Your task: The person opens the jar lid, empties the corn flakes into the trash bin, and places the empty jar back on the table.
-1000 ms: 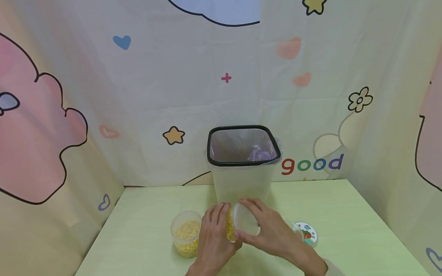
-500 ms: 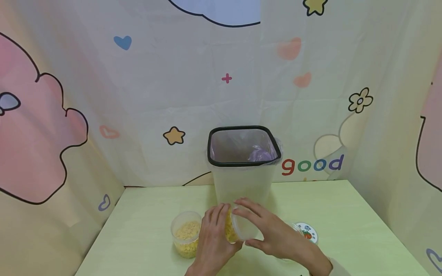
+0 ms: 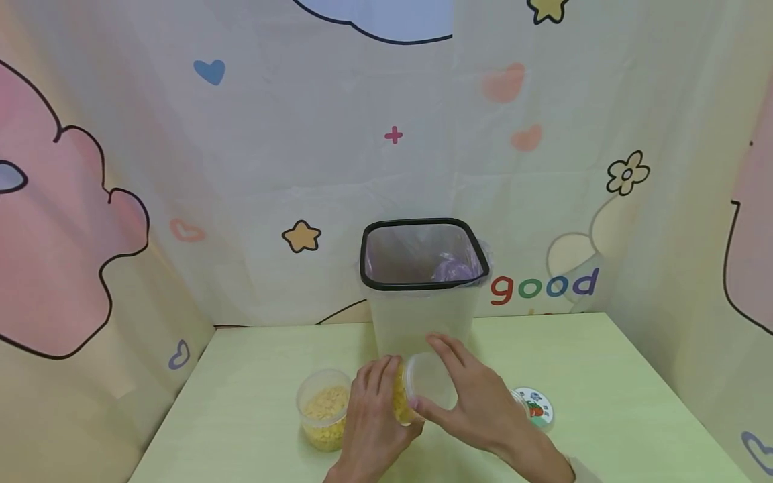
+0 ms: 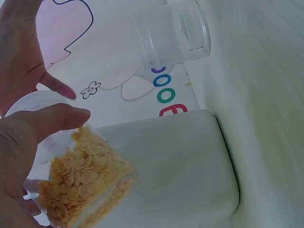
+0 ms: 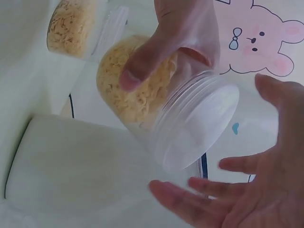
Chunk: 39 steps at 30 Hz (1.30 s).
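Note:
My left hand (image 3: 373,412) grips a clear plastic jar (image 5: 137,80) partly filled with yellow flakes (image 4: 85,175). The jar is tilted, its translucent white screw lid (image 5: 199,128) on and facing right. Beside that lid my right hand (image 3: 483,406) is spread, thumb and fingers apart around it. In the right wrist view a gap shows between these fingers and the lid. Left of the left hand a second clear tub (image 3: 325,419) stands upright, open-topped, with similar flakes inside.
A pale bin (image 3: 423,318) with a black rim and a purple bag liner stands behind the hands. An empty-looking clear jar (image 4: 173,35) stands on the right, largely hidden in the head view by the right hand. Near it lies a round printed label or lid (image 3: 537,408).
The right hand's fingers have come away from the lid and reopened around it, shifting slightly. The left hand keeps its hold on the jar nearly in place.

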Each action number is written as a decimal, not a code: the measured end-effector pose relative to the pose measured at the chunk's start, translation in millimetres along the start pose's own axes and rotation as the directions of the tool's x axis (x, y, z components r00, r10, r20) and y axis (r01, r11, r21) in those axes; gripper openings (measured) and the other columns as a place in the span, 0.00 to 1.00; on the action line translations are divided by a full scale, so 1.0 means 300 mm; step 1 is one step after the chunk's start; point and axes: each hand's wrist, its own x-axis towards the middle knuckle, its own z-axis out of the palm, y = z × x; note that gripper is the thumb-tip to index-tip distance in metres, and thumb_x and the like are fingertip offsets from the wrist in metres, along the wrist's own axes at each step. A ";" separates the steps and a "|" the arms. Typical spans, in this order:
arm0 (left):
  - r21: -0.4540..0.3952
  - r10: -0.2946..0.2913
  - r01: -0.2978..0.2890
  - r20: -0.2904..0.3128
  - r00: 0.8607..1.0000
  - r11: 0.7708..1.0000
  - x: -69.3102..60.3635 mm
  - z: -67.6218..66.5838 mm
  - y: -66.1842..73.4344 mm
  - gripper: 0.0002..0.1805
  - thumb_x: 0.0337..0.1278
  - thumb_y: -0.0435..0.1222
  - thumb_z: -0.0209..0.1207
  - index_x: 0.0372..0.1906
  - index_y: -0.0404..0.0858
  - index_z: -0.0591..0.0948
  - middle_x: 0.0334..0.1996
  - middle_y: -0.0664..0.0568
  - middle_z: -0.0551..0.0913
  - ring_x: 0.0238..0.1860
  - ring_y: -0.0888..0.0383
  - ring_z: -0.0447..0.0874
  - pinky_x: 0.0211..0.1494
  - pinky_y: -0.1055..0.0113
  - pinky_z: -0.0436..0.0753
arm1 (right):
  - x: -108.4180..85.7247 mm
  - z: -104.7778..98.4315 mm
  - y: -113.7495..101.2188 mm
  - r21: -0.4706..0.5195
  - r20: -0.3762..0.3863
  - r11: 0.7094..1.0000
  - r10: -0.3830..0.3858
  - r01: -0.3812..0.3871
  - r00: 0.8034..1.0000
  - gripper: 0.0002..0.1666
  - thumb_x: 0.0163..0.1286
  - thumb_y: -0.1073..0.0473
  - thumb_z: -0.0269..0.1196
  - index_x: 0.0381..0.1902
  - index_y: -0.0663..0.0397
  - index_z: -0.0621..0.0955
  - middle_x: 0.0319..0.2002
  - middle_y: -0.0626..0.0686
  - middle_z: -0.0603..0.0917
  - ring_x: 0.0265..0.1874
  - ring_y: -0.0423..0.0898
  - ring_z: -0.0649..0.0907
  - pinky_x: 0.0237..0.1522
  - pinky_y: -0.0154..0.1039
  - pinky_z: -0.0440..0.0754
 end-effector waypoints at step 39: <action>-0.062 -0.014 0.015 0.023 1.000 0.998 0.003 -0.014 -0.007 0.55 0.14 0.49 0.83 0.62 0.42 0.73 0.56 0.53 0.78 0.58 0.52 0.73 0.58 0.57 0.79 | 0.015 -0.010 0.043 0.073 0.164 0.949 -0.316 0.308 0.934 0.52 0.48 0.55 0.79 0.69 0.37 0.67 0.70 0.50 0.68 0.67 0.49 0.72 0.58 0.47 0.81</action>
